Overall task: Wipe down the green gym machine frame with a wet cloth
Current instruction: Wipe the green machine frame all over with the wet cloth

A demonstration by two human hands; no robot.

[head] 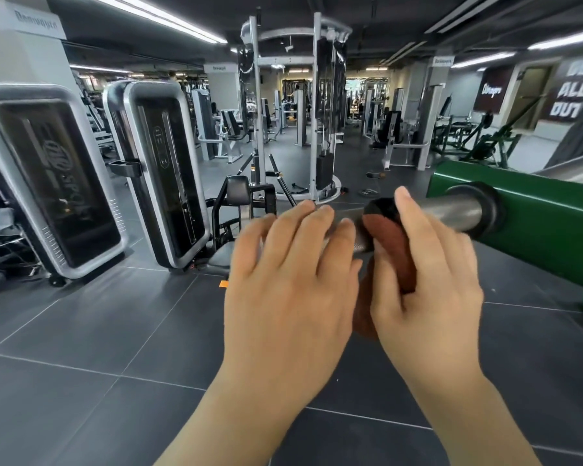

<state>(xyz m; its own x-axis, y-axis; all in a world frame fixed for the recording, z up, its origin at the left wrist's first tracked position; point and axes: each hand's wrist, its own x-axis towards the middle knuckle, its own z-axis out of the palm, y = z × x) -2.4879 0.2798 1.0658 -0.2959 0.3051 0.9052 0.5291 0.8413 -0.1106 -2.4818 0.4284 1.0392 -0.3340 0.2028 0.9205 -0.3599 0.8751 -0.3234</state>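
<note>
Two bare hands fill the foreground of a gym floor. Right hand (428, 280) has its grip closed round a reddish-brown cloth (392, 250), fingers curled over it where it drapes across a steel weight peg (451, 210); left hand (290, 274) lies flat beside it, fingers straight, grip open, on the peg's knurled end. Soft and limp, the cloth looks light and apt to bunch, so a full-palm hold should serve best. Rigid and fixed, the green machine frame (535, 223) carries the peg at right and is likely slick once wet. Beyond stand black-panelled weight-stack machines (159, 169) on dark floor tiles (98, 331).
</note>
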